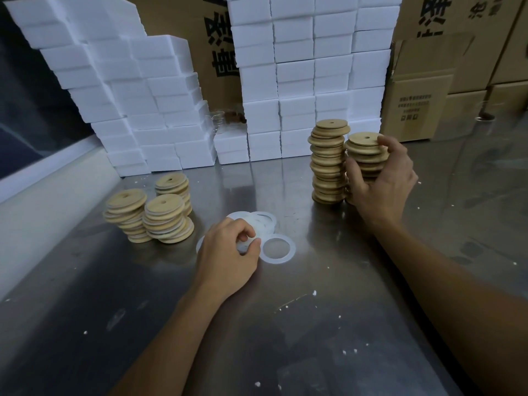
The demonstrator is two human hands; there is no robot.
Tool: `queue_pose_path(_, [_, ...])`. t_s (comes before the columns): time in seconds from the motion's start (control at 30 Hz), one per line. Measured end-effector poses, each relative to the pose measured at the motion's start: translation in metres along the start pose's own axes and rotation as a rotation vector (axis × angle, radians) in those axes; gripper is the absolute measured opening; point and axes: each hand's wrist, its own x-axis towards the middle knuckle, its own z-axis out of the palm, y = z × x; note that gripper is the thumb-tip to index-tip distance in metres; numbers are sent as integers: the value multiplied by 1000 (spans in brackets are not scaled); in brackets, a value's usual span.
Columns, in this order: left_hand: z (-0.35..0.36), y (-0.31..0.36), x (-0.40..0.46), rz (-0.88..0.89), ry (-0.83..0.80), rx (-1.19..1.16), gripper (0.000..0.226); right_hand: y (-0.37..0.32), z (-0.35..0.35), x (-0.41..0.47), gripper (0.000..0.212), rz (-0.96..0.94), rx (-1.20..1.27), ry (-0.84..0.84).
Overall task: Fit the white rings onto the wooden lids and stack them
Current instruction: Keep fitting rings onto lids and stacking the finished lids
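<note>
A small heap of white rings lies mid-table, and one ring lies flat apart from it on the right. My left hand rests on the heap and pinches a ring between thumb and fingers. Two tall stacks of bare wooden lids stand at the right: the taller stack and a shorter stack. My right hand grips the shorter stack from its right side, thumb in front. At the left stand three low stacks of lids with white rings fitted.
White foam boxes are piled along the back of the steel table, with cardboard cartons behind and to the right. A white ledge borders the table's left side. Foam crumbs are scattered over the surface.
</note>
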Motion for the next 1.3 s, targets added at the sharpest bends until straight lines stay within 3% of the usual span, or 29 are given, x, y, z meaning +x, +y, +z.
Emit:
queue_pose_path(0.73, [-1, 1, 0, -13, -37, -7, 18, -27, -10, 8, 28, 3, 72, 53])
queue_pose_path(1.1, [-2, 3, -2, 45, -67, 89, 19, -66, -21, 30, 22, -131, 171, 125])
queue_pose_path(1.3, [-4, 8, -3, 158, -224, 122, 31, -91, -23, 33, 22, -264, 291, 69])
